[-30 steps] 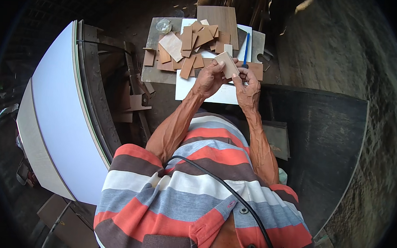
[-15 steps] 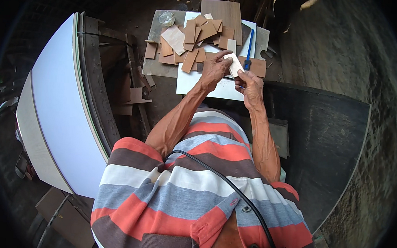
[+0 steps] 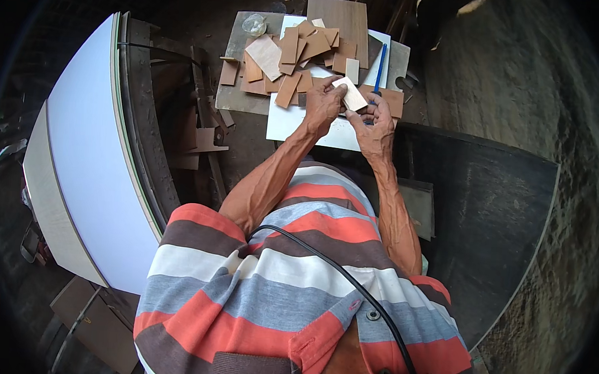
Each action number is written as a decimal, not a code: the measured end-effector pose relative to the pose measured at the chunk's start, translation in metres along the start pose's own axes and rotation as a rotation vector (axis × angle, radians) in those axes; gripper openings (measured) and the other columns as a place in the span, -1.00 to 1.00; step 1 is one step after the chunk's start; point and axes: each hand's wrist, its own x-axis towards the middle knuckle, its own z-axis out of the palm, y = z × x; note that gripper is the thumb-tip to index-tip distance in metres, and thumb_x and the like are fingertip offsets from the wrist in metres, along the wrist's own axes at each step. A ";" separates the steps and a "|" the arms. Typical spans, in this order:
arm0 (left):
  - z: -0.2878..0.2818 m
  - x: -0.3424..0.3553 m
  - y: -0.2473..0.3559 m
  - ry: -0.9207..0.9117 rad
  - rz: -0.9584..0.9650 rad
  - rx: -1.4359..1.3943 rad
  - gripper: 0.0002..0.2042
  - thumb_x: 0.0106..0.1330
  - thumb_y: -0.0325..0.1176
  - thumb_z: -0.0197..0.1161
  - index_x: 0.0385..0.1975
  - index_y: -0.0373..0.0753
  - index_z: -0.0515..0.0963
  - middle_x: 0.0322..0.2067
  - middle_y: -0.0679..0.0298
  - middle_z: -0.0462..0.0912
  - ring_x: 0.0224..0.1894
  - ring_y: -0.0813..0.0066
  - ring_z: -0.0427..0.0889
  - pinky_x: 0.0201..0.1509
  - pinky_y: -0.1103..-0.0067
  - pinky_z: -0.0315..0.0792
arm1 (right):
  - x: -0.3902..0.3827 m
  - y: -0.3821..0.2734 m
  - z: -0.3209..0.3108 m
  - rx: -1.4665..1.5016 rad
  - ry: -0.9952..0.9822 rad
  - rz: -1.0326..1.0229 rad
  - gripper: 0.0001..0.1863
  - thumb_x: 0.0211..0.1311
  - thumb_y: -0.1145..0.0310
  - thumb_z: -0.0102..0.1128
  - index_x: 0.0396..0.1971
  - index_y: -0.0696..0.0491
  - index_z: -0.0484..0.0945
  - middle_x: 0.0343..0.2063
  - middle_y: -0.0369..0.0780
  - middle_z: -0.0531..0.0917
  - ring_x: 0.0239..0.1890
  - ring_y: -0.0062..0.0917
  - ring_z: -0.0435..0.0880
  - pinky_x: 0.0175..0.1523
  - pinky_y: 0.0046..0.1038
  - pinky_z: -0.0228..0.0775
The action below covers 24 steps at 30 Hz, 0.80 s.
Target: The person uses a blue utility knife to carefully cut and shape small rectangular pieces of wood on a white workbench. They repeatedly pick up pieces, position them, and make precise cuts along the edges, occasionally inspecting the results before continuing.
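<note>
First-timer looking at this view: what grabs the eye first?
Probably the big bright white panel on the left and the boldly striped shirt filling the lower middle. Next, the small pale piece in the left hand, upper centre, with the right hand close at its lower end. Just beyond lies a jumbled heap of brown pieces.

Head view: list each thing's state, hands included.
Left hand: gripping pale piece
Pale piece: held, slanted
Right hand: at pale piece's lower end, contact unclear
Brown pieces: loosely piled, overlapping
Blue tool: lying down, lower end partly hidden
Clear container: upright, pale contents
</note>
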 end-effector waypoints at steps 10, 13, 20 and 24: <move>0.006 -0.005 -0.001 0.048 0.047 0.028 -0.62 0.35 -0.44 0.22 0.13 -0.45 0.48 -0.34 0.21 0.61 -0.42 0.54 0.60 -0.51 0.64 0.52 | 0.001 -0.008 0.005 -0.418 0.073 -0.167 -0.56 0.01 0.36 0.45 -0.09 0.16 0.59 -0.39 -0.14 0.66 -0.41 -0.41 0.70 -0.32 -0.36 0.51; 0.007 -0.006 0.000 0.056 0.021 0.013 -0.62 0.35 -0.44 0.23 0.12 -0.45 0.48 -0.33 0.20 0.62 -0.41 0.54 0.61 -0.50 0.65 0.52 | 0.001 -0.008 0.005 -0.478 0.073 -0.169 -0.57 0.01 0.36 0.43 -0.08 0.16 0.60 -0.37 -0.13 0.67 -0.39 -0.40 0.72 -0.30 -0.35 0.52; 0.006 -0.005 -0.002 0.098 0.072 0.111 -0.57 0.32 -0.46 0.26 0.14 -0.50 0.39 -0.23 0.09 0.65 -0.30 0.46 0.65 -0.32 0.60 0.57 | 0.001 0.000 0.009 -0.210 0.073 -0.069 -0.56 0.00 0.36 0.47 -0.10 0.16 0.57 -0.29 -0.09 0.70 -0.32 -0.34 0.74 -0.19 -0.34 0.55; 0.008 -0.008 0.000 0.053 0.079 0.112 -0.54 0.30 -0.49 0.27 0.15 -0.50 0.34 -0.14 0.04 0.64 -0.24 0.43 0.66 -0.22 0.59 0.57 | 0.002 0.005 0.007 -0.237 0.102 -0.115 -0.55 -0.02 0.36 0.50 -0.12 0.14 0.55 -0.31 -0.11 0.68 -0.30 -0.34 0.71 -0.17 -0.33 0.54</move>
